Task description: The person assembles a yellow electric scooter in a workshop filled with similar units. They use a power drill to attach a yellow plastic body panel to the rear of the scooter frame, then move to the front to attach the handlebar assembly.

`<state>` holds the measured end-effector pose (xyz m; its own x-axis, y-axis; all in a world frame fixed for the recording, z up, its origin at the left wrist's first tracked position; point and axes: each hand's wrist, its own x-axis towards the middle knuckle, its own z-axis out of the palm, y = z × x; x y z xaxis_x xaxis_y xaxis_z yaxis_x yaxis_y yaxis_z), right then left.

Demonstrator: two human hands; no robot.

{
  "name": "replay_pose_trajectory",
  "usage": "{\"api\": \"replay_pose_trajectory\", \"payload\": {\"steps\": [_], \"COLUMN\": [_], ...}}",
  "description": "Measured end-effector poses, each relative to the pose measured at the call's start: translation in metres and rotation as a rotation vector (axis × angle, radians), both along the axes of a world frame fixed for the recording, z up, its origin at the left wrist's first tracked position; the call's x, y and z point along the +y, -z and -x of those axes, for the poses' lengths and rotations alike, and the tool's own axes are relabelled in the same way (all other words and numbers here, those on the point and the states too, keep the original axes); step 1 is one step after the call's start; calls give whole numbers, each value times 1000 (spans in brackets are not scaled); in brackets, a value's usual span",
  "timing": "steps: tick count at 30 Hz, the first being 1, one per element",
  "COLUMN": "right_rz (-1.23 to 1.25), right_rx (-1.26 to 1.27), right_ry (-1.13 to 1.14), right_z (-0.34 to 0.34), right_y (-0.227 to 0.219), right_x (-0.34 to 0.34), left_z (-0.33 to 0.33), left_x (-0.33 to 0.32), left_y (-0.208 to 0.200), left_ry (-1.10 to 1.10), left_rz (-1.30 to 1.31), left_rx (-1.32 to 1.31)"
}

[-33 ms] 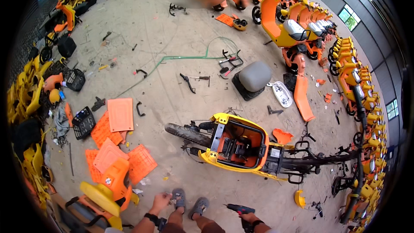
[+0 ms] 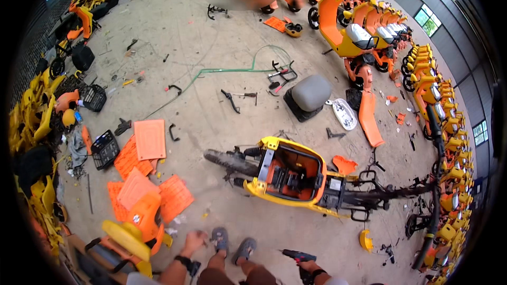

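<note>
My right hand [image 2: 306,267] grips a black-and-red cordless drill [image 2: 297,255], its bit pointing left. My left hand [image 2: 195,241] hangs beside my left shoe [image 2: 219,238], fingers curled together; whatever they hold is too small to make out. Ahead of both hands lies a partly stripped yellow scooter [image 2: 289,210], front to the right and wheel [image 2: 228,160] to the left. Its open body shows an orange-lined bay with black parts inside. Neither hand touches it. An orange scooter part with a yellow panel [image 2: 125,238] stands left of my left hand.
Orange panels [image 2: 150,138] and a black basket [image 2: 106,149] lie at left. A grey seat [image 2: 311,94] on a black base, a white tray [image 2: 345,114] and a green strap [image 2: 224,70] are beyond the scooter. Rows of scooters [image 2: 348,26] line the right; yellow panels pile up left.
The view has shifted slightly. My left hand sits a little higher and further left, and the drill has moved slightly right, still in my right hand. The scooter has not moved.
</note>
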<state>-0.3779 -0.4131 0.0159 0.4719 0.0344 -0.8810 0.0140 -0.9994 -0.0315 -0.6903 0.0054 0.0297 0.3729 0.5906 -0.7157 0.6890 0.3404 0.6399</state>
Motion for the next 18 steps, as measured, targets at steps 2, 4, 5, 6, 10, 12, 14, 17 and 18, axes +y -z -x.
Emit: {"api": "replay_pose_trajectory", "payload": {"steps": [2, 4, 5, 6, 10, 12, 14, 17, 18], "right_rz": [212, 11, -58, -75, -70, -81, -90, -96, -99], "right_rx": [-25, -76, -122, -150, -201, -192, -166, -124, -114], "right_ry": [294, 397, 503, 566, 763, 833, 877, 941, 964], "right_z": [9, 27, 40, 47, 92, 113, 129, 144, 144], "right_y": [-66, -83, -97, -106, -131, -137, -135, -128, -130], "right_x": [-44, -114, -134, -143, -153, -151, -150, -150, -149], "left_z": [9, 33, 48, 47, 13, -5, -20, -59, -74], "left_x": [29, 47, 52, 62, 66, 63, 61, 58, 60], "left_y": [-36, -43, -37, -39, -95, -101, -90, -93, -91], "left_ry": [77, 82, 139, 189, 399, 407, 412, 620, 681], "left_rz": [-94, -218, -308, -405, -325, -244, -224, -533, -623], "left_rx": [-49, -95, -63, -42, 45, 75, 107, 54, 24]}}
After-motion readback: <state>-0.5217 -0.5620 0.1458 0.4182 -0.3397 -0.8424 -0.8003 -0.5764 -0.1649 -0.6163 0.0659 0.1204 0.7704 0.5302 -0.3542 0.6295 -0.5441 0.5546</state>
